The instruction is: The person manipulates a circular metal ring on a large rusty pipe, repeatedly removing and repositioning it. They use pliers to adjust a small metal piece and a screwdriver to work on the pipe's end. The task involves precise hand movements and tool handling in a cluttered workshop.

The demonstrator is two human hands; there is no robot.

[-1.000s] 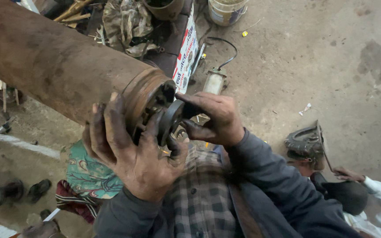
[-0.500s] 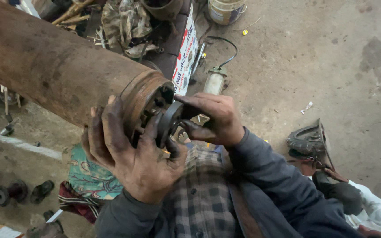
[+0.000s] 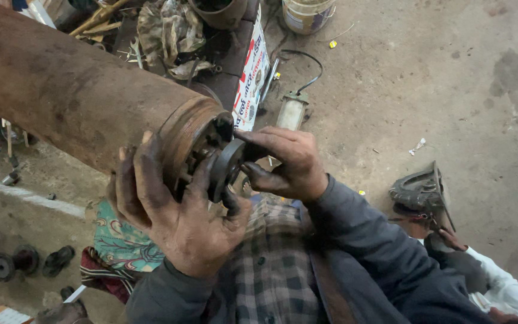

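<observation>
Hands unmoved, dark disc (image 3: 228,170) pinched between right hand (image 3: 286,165) fingertips, left hand (image 3: 178,210) beneath

Grease-smeared fingers (image 3: 151,174), dark grey jacket sleeves (image 3: 367,240), checked shirt (image 3: 271,276) beneath.

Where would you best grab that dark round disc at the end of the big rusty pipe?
By its rim, from the open end facing the person. The disc stands on edge against the pipe, so only rim and outer face are free. The right hand pinches the rim; the left hand cups below.
</observation>
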